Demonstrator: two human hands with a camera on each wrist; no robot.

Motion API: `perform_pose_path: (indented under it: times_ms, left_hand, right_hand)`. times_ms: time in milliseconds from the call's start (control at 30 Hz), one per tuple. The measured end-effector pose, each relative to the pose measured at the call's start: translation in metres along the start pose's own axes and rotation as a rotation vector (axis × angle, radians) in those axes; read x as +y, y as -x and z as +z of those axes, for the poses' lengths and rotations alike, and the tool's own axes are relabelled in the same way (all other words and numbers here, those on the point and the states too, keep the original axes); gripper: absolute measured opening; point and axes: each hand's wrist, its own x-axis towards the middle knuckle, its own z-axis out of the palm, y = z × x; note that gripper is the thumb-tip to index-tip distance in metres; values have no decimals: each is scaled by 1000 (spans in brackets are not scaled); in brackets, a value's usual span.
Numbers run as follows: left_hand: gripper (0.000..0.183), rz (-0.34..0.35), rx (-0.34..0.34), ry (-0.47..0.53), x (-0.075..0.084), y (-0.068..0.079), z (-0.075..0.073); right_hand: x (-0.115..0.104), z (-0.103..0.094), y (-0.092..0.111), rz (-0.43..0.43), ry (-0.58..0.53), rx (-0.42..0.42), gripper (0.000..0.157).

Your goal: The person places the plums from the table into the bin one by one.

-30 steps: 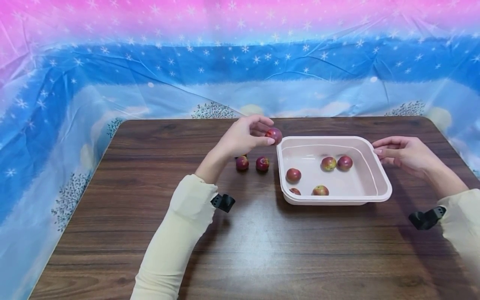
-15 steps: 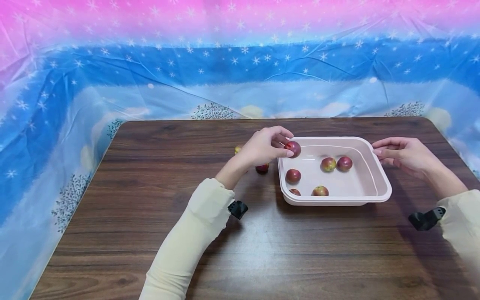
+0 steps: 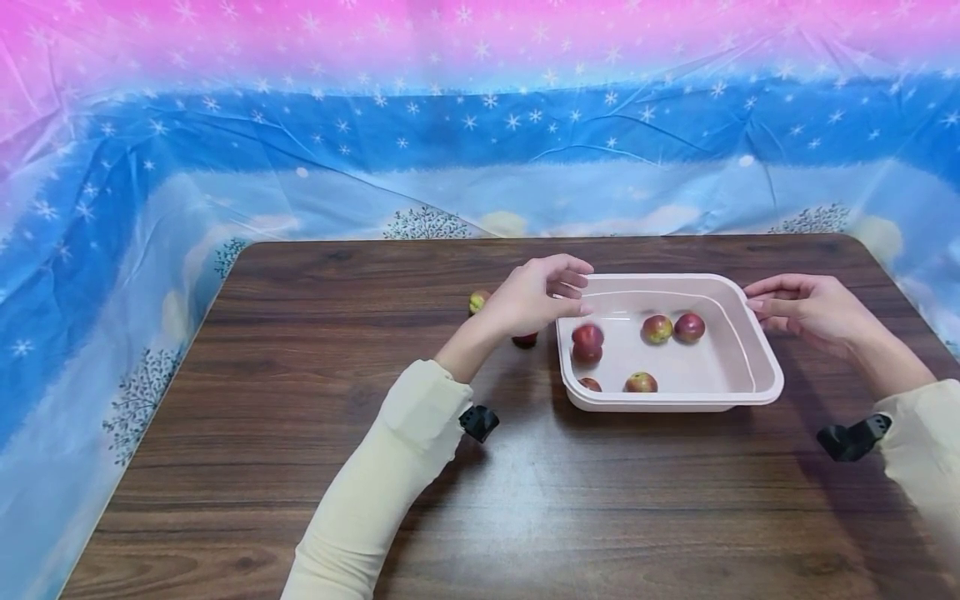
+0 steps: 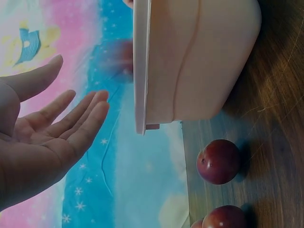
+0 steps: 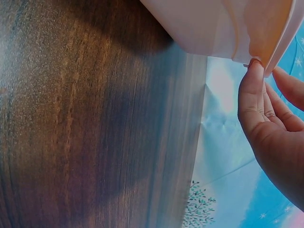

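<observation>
My left hand (image 3: pixel 525 296) hovers over the left rim of a pale pink plastic tub (image 3: pixel 675 398), fingers spread and nothing in them. Just below it a red plum (image 3: pixel 588 335), blurred by motion, drops inside the tub; the left wrist view catches this blurred plum (image 4: pixel 116 61) beyond the rim. Several other plums, among them a red-green plum (image 3: pixel 657 328), lie on the tub floor. At the opposite side my right hand (image 3: pixel 813 308) pinches the tub's rim between thumb and fingers. The right wrist view shows a fingertip (image 5: pixel 255 66) under that rim.
Left of the tub, partly hidden by my left hand, a yellow-green and red plum (image 3: pixel 477 302) and a dark red plum (image 3: pixel 525 340) sit on the brown wooden table (image 3: pixel 562 500). A snowflake-patterned cloth (image 3: pixel 420 125) hangs behind the table.
My left hand moved right and slightly nearer, carrying a plum over the tub's rim, then let it go. The plum is now inside the tub. The right hand stays at the rim.
</observation>
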Motion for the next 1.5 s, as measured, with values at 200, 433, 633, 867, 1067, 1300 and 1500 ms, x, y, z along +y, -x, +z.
perform_pose_path:
  times_ms: [200,433,633,867,1067,1300,1500]
  left_hand:
    - [47,18,23,30,-2,2,-5]
    - [46,15,33,35,-3,5,-9]
    - [47,20,44,45,-3,7,-12]
    - [47,8,72,49,-7,11,-18]
    - [44,19,79,57,-13,14,-24]
    - [43,13,102,46,-23,18,-33]
    - [42,-19,125,36,-33,22,-40]
  right_hand:
    - [0,0,0,2,1,-1,23]
    - [1,0,-2,-20,-52,-39,24]
    - [1,0,-1,-17,-70,-41,23]
    - [-1,0,-1,-1,-34,-17,24]
    - [0,-1,-2,4,-41,-22,23]
    - [1,-1,-2,-1,-37,-21,24]
    - [2,-2,-2,-1,-51,-29,26]
